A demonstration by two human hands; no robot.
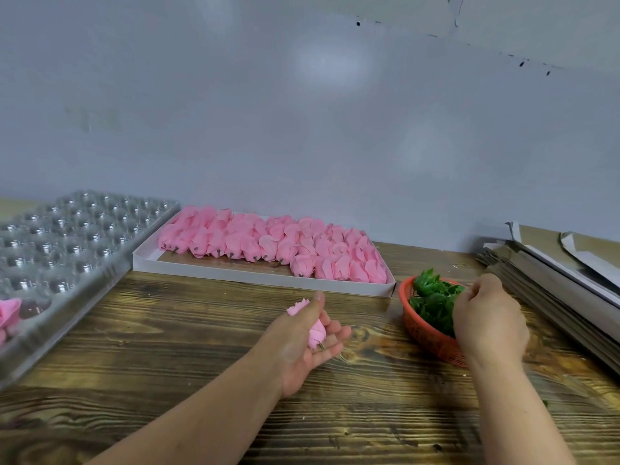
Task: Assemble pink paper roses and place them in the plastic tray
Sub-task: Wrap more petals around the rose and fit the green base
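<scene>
on the wooden table (pixel 167 330), near the middle, the left hand (pixel 303 340) holds one pink rose (pixel 315 327), thumb and fingers curled around it. the right hand (pixel 486 317) is over the orange basket (pixel 426 337) of green leaves (pixel 432 300); if its fingers hold a leaf, i cannot tell. the white box (pixel 235 271) of pink roses lies behind, and the plastic tray (pixel 67 236) is at the left.

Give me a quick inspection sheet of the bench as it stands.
Surface: wooden table.
Job's things: pink rose; white box of pink blooms; clear plastic tray, one finished rose at its near edge; red basket of green leaves.
Clutter: stacked cardboard sheets on the right.
Hands: left hand holds the pink rose; right hand reaches into the red basket, fingertips hidden.
Cables: nothing seen.
Surroundings: pale wall.
</scene>
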